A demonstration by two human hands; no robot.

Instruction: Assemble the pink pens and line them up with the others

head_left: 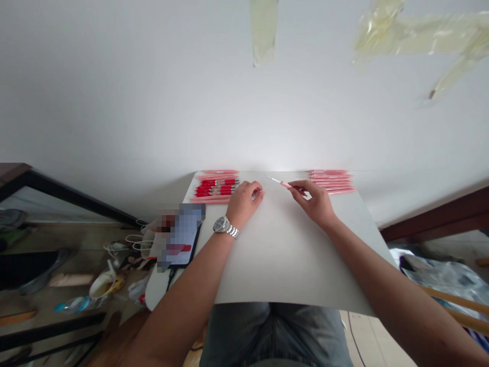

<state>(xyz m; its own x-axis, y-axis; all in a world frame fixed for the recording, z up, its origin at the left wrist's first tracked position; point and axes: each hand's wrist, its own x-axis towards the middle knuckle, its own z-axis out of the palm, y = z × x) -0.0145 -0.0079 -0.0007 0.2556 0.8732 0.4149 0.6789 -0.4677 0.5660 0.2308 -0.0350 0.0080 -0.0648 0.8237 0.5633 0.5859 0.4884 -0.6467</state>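
My right hand (315, 204) pinches a pink pen barrel (286, 184) above the table. A thin white refill (273, 179) sticks out of the barrel's left end, bare and pointing up to the left. My left hand (245, 200), with a metal watch (225, 226) on its wrist, is closed in a pinch near the left pens. A small pale bit shows at its fingertips, too small to name. Beside it lie red pens (216, 190) with pink pens (219, 172) around them. Right of my right hand is a row of pink pens (330, 182).
A tablet-like device (183, 237), blurred out in part, lies on the white table's (282, 265) left side with a cable. A wall (191, 92) with tape strips stands behind. On the floor at left are a cup (103, 285) and a bottle (74, 305).
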